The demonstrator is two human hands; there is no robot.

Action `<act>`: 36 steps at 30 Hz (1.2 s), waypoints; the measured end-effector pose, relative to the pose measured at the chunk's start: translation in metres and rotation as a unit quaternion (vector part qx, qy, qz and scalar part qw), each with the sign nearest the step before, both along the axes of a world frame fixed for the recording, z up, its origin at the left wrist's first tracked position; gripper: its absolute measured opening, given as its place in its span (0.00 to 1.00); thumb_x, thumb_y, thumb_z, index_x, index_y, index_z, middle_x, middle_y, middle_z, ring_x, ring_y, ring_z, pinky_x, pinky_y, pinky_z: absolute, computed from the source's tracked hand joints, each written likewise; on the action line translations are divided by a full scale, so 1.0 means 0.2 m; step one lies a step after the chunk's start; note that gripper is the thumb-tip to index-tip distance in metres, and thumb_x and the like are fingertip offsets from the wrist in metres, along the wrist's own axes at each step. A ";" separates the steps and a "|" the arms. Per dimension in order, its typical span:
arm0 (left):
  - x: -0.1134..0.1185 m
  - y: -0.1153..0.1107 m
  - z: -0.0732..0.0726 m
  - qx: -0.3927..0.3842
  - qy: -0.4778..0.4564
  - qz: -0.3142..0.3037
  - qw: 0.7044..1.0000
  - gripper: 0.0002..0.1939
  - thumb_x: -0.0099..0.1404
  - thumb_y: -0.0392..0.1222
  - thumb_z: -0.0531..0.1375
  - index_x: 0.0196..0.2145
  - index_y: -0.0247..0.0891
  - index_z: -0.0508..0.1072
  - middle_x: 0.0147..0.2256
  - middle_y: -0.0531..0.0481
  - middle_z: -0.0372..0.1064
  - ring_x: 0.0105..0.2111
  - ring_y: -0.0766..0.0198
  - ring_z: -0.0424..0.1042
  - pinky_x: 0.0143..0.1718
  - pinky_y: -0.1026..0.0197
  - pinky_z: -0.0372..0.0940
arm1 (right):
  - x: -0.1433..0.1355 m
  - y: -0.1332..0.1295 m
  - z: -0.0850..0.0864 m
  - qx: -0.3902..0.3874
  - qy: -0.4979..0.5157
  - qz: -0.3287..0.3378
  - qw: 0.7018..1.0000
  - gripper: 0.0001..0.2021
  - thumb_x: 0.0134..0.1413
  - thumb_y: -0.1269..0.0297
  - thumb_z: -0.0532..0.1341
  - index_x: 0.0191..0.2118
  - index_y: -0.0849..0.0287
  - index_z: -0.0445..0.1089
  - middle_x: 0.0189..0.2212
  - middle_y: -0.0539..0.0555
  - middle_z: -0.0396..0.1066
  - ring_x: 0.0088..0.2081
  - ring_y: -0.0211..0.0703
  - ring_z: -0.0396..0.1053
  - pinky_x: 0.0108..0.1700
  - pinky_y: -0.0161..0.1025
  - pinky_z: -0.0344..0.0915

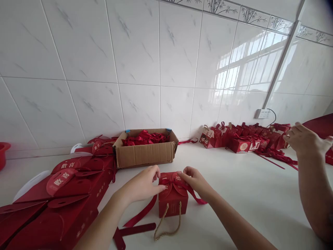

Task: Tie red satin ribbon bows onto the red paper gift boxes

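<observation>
A small red gift box (pixel 172 203) with a twisted cord handle (pixel 168 236) stands on the white worktop in front of me. A red satin ribbon (pixel 170 181) is tied across its top, its tails hanging to both sides. My left hand (pixel 145 184) is at the box's left top edge, thumb against the ribbon, with a gap between thumb and forefinger. At the right top edge, my right hand (pixel 194 180) has its fingers bent around the ribbon; the exact grip is partly hidden. Flat dark red strips (pixel 136 230) lie left of the box.
A cardboard carton (pixel 145 154) of red ribbons stands behind. Larger red boxes (pixel 85 187) crowd the left. Several small finished boxes (pixel 240 146) and loose ribbons (pixel 279 156) are at the back right. Another person's hand (pixel 304 139) reaches in there. A tiled wall (pixel 137 104) bounds the worktop.
</observation>
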State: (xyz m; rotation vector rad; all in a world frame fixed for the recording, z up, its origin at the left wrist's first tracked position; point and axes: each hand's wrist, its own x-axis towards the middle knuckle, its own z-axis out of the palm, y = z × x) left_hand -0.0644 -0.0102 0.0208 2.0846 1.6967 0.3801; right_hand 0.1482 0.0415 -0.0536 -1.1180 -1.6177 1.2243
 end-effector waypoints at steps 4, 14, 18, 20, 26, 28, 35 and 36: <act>-0.02 0.05 -0.01 -0.074 0.010 -0.048 0.996 0.16 0.54 0.53 0.59 0.34 0.42 0.61 0.33 0.53 0.67 0.31 0.62 0.64 0.28 0.62 0.56 | -0.02 -0.04 -0.04 -0.027 0.017 0.017 0.999 0.21 0.48 0.48 0.63 0.26 0.57 0.53 0.23 0.43 0.55 0.22 0.31 0.54 0.22 0.30 0.51; 0.03 0.03 0.03 -0.111 0.022 -0.062 0.992 0.15 0.53 0.52 0.60 0.33 0.42 0.61 0.30 0.55 0.65 0.28 0.63 0.62 0.26 0.62 0.54 | 0.00 -0.10 -0.05 -0.026 -0.024 -0.012 0.999 0.20 0.49 0.50 0.62 0.26 0.56 0.50 0.23 0.43 0.55 0.21 0.30 0.51 0.19 0.29 0.48; 0.03 0.05 0.01 -0.113 0.001 -0.054 0.992 0.17 0.50 0.52 0.62 0.32 0.42 0.61 0.32 0.54 0.66 0.29 0.62 0.63 0.27 0.62 0.55 | -0.01 -0.10 -0.05 -0.021 -0.040 -0.024 0.999 0.21 0.49 0.50 0.62 0.25 0.56 0.50 0.23 0.43 0.53 0.22 0.30 0.52 0.20 0.30 0.48; 0.03 0.06 -0.02 -0.128 -0.038 -0.032 0.991 0.20 0.47 0.51 0.64 0.32 0.42 0.60 0.33 0.54 0.67 0.31 0.61 0.64 0.29 0.62 0.56 | 0.00 -0.09 -0.05 -0.032 -0.057 -0.021 0.998 0.21 0.49 0.49 0.62 0.25 0.56 0.51 0.23 0.44 0.55 0.22 0.31 0.52 0.20 0.30 0.47; 0.00 0.12 -0.08 -0.202 -0.132 0.005 0.970 0.29 0.41 0.52 0.68 0.35 0.41 0.56 0.29 0.57 0.65 0.27 0.65 0.63 0.27 0.64 0.56 | 0.01 -0.08 -0.06 -0.068 -0.090 -0.009 0.994 0.22 0.47 0.43 0.61 0.26 0.57 0.56 0.23 0.47 0.60 0.24 0.34 0.55 0.21 0.32 0.47; 0.00 0.12 -0.09 -0.196 -0.113 0.004 0.974 0.29 0.40 0.53 0.69 0.33 0.41 0.58 0.27 0.58 0.60 0.25 0.68 0.58 0.24 0.65 0.52 | 0.01 -0.09 -0.06 -0.066 -0.088 -0.007 0.994 0.22 0.47 0.43 0.61 0.26 0.57 0.56 0.22 0.47 0.60 0.24 0.34 0.55 0.22 0.32 0.48; -0.02 0.12 -0.03 -0.189 -0.075 -0.021 0.979 0.23 0.45 0.61 0.65 0.27 0.39 0.67 0.23 0.57 0.55 0.23 0.67 0.52 0.22 0.64 0.45 | 0.02 -0.08 -0.06 0.038 -0.099 -0.073 0.992 0.26 0.47 0.43 0.61 0.20 0.56 0.47 0.17 0.44 0.47 0.22 0.33 0.44 0.23 0.34 0.43; -0.03 0.13 -0.03 -0.179 -0.083 -0.022 0.980 0.23 0.46 0.62 0.64 0.26 0.39 0.68 0.22 0.57 0.53 0.23 0.68 0.51 0.23 0.64 0.44 | 0.03 -0.08 -0.06 0.046 -0.092 -0.075 0.992 0.26 0.48 0.43 0.61 0.20 0.56 0.47 0.17 0.44 0.47 0.22 0.33 0.44 0.23 0.34 0.42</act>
